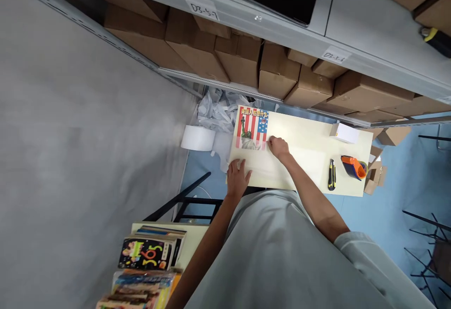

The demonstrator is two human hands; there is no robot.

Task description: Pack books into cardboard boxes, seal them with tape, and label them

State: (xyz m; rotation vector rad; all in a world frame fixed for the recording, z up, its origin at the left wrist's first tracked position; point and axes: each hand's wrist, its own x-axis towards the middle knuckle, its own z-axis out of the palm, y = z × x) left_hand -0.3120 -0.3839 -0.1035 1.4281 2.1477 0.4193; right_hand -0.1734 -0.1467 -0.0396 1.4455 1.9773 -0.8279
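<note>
A book (252,123) with a striped flag and a statue on its cover lies at the left end of the pale table (299,130). Clear plastic wrap (251,144) covers the lower part of that cover and runs back toward a white roll (198,138) off the table's left end. My right hand (278,148) is closed at the book's right edge, its fingers pinched on the edge of the wrap. Below the book, my left hand (237,177) rests on the wrap near the table's front edge, fingers spread.
On the table's right side are a utility knife (331,174), an orange tape dispenser (354,167) and a small white box (345,133). Shelves with cardboard boxes (278,67) overhang the far side. Stacked books (146,253) stand at lower left; crumpled wrap (220,109) lies behind the roll.
</note>
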